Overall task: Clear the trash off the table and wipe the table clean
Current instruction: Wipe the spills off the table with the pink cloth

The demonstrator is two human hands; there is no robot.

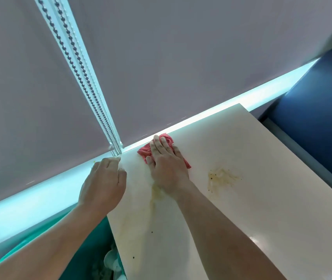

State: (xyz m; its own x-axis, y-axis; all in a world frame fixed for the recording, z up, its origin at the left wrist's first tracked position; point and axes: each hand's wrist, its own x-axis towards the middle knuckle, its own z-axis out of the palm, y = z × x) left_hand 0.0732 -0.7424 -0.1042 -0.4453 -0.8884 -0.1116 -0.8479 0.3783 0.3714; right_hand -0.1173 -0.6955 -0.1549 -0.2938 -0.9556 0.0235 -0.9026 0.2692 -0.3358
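Note:
My right hand (166, 164) lies flat, fingers spread, pressing a red cloth (143, 151) onto the white table (262, 199) near its far edge. A yellowish smear with dark specks (221, 177) stains the table to the right of that hand. Another pale yellow streak (157, 194) runs beside my right wrist. My left hand (104, 184) hovers at the table's far left corner with fingers curled; whether it holds anything is hidden. A few dark crumbs (133, 257) dot the near part of the table.
A grey roller blind (181, 57) with a bead chain (80, 73) hangs behind the table above a bright sill. A teal bin (92, 249) with white trash sits below the table's left edge. A blue seat (318, 110) stands at the right.

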